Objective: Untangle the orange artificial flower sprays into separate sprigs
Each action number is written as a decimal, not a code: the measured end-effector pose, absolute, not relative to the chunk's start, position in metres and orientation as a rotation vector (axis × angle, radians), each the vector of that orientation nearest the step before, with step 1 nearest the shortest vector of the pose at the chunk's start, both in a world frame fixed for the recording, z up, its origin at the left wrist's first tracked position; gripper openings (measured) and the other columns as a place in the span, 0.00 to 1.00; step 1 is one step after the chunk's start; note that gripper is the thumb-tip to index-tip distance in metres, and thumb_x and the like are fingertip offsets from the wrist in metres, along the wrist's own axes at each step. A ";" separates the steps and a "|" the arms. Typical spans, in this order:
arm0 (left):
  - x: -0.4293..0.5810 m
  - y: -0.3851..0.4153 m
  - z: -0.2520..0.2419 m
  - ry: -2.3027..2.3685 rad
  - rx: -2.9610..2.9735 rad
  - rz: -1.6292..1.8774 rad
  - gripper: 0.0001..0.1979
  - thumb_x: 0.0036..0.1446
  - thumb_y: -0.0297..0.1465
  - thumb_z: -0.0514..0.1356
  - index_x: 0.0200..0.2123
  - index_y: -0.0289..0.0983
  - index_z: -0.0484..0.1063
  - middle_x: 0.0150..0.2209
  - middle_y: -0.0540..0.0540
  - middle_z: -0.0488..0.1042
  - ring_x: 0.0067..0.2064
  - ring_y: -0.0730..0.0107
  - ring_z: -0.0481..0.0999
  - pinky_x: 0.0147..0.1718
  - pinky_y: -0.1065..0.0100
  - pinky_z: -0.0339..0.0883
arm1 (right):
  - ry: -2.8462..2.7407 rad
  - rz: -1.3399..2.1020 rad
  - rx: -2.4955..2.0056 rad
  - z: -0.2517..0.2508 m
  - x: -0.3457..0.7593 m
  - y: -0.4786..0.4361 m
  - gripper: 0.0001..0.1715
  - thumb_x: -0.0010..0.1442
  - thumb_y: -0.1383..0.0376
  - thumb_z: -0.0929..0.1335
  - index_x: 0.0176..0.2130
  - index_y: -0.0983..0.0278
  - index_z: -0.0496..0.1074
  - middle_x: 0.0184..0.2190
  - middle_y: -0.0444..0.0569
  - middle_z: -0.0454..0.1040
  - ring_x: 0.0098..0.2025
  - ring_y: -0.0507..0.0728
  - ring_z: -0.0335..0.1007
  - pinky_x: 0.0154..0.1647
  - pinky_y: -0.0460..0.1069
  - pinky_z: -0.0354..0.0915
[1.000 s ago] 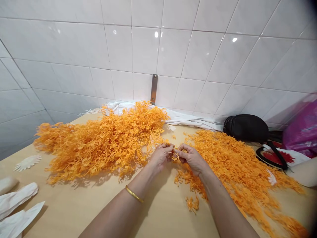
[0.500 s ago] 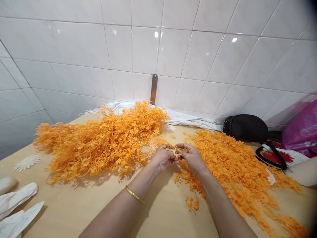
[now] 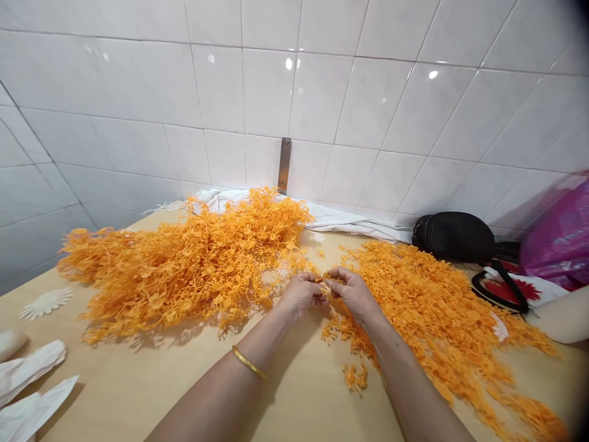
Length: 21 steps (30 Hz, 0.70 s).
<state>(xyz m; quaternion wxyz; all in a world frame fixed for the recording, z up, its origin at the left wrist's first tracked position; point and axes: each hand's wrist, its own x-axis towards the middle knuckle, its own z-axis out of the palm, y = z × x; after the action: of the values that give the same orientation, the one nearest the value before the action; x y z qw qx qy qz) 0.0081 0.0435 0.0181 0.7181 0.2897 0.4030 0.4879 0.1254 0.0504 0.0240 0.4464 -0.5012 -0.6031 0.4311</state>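
Note:
My left hand [image 3: 300, 298] and my right hand [image 3: 353, 294] meet above the table, fingertips almost touching. Both are closed in a pinch on a small orange plastic flower piece [image 3: 321, 279], mostly hidden by the fingers. Left of them rises a tall, tangled heap of orange plastic flower sprays [image 3: 184, 270] with thin stems. A flatter, spread pile of loose orange flower pieces [image 3: 423, 313] lies to the right, partly behind my right forearm. One small orange clump [image 3: 355, 377] sits apart, near that forearm.
White petal-shaped pieces [image 3: 46, 303] and white cloth-like pieces [image 3: 34, 368] lie at the left. A white cloth [image 3: 354, 220] runs along the tiled wall. At the right are a black pouch [image 3: 453, 236], a black strap [image 3: 501, 301] and a purple bag [image 3: 556, 236].
A pale bit visible between my fingertips has gone from sight, and my fingers have shifted slightly. The heaps look the same; the whole view has moved a little.

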 end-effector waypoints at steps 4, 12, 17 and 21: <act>0.006 0.045 0.016 0.866 0.607 1.051 0.12 0.40 0.14 0.54 0.23 0.35 0.56 0.15 0.53 0.65 0.16 0.76 0.65 0.20 0.69 0.65 | -1.655 0.863 -1.194 0.028 0.124 0.049 0.02 0.44 0.66 0.65 0.24 0.63 0.66 0.23 0.42 0.66 0.27 0.51 0.59 0.28 0.46 0.54; 0.002 0.046 0.018 0.834 0.602 1.167 0.08 0.45 0.19 0.53 0.25 0.36 0.56 0.14 0.53 0.65 0.14 0.80 0.60 0.16 0.75 0.60 | -1.142 1.529 -0.996 0.031 0.128 0.047 0.16 0.39 0.60 0.71 0.24 0.64 0.62 0.18 0.37 0.60 0.18 0.45 0.52 0.21 0.43 0.50; 0.004 0.045 0.018 0.929 0.698 1.186 0.09 0.42 0.17 0.52 0.25 0.36 0.58 0.12 0.55 0.62 0.13 0.81 0.57 0.14 0.77 0.55 | -1.166 1.563 -1.021 0.032 0.126 0.045 0.17 0.39 0.60 0.72 0.24 0.65 0.62 0.18 0.38 0.61 0.17 0.44 0.53 0.19 0.43 0.47; 0.007 0.044 0.017 0.972 0.792 1.208 0.08 0.41 0.18 0.53 0.24 0.36 0.58 0.12 0.56 0.61 0.13 0.82 0.57 0.13 0.77 0.54 | -1.223 1.495 -1.071 0.028 0.124 0.047 0.16 0.39 0.60 0.71 0.22 0.65 0.61 0.15 0.36 0.58 0.16 0.44 0.50 0.18 0.42 0.44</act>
<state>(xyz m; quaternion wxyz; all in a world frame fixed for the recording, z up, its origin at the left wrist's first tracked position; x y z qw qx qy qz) 0.0072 0.0437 0.0170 0.6447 0.3477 0.4268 0.5305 0.1242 0.0467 0.0279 0.4497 -0.4331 -0.4946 0.6046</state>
